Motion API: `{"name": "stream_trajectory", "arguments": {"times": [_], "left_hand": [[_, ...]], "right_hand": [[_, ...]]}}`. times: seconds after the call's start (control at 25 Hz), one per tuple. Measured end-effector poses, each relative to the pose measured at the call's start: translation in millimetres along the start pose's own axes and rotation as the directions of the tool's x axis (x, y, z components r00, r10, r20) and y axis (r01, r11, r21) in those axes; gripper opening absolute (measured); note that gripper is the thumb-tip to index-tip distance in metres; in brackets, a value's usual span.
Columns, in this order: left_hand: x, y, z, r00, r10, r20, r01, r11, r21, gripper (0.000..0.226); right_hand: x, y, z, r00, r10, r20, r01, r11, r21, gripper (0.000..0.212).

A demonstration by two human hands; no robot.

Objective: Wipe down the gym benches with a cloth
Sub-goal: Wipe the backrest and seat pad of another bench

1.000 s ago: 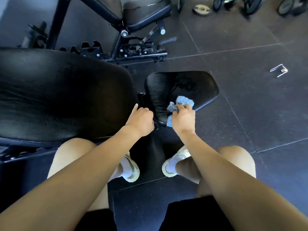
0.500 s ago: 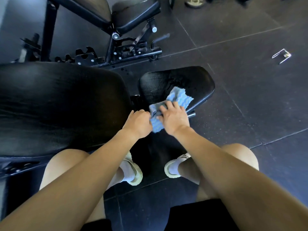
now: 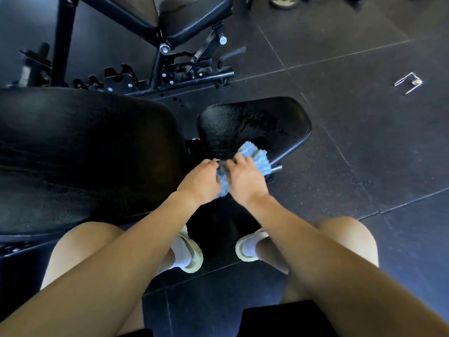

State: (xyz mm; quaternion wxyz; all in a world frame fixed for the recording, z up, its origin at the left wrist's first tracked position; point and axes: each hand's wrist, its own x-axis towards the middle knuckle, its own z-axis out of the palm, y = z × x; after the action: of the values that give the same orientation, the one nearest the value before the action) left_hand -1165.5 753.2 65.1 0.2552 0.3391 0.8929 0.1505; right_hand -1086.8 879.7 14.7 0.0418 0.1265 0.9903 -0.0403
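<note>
Nearest: two pale shoes, left shoe and right shoe, on the dark rubber floor below the hands, one under each forearm.

Left hand: fingers curled, gripping the near-left edge of the cloth.

Right hand: just beside the left, fingers bent over the cloth and holding it.

Cloth: blue and white, bunched between both hands, its far end lying on the near edge of the seat pad.

Seat pad: black, directly beyond the hands, with a wet-looking patch.

Back pad: large, black, left of the left hand.

Second bench: black frame and pads, well beyond the hands.

Metal clip: on the floor, far right of the right hand.
</note>
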Motion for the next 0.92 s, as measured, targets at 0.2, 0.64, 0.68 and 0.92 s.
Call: {"name": "stream_trajectory", "arguments": {"times": [0.2,0.64,0.68,0.92], "left_hand": [[-3.7,9.6,-1.6,1.0,-0.002,0.018,0.004,0.998,-0.063,0.049],[1.3,1.5,-2.3,0.994,-0.11,0.002,0.108,0.97,-0.219,0.059],[1.3,1.0,0.3,0.995,-0.098,-0.003,0.095,0.969,-0.23,0.057],[7.3,2.9,11.0,0.999,-0.026,-0.036,0.019,0.981,-0.195,0.053]], "right_hand": [[-0.3,15.9,-25.1,0.715,0.699,0.013,-0.627,0.634,0.453,0.029],[18.3,-67.6,-2.2,0.386,0.446,0.807,-0.376,-0.723,0.579,0.049],[20.6,-62.4,-8.4,0.408,0.432,0.804,-0.36,-0.733,0.577,0.046],[19.6,-51.5,-15.4,0.37,0.463,0.806,-0.379,-0.717,0.586,0.036]]}}
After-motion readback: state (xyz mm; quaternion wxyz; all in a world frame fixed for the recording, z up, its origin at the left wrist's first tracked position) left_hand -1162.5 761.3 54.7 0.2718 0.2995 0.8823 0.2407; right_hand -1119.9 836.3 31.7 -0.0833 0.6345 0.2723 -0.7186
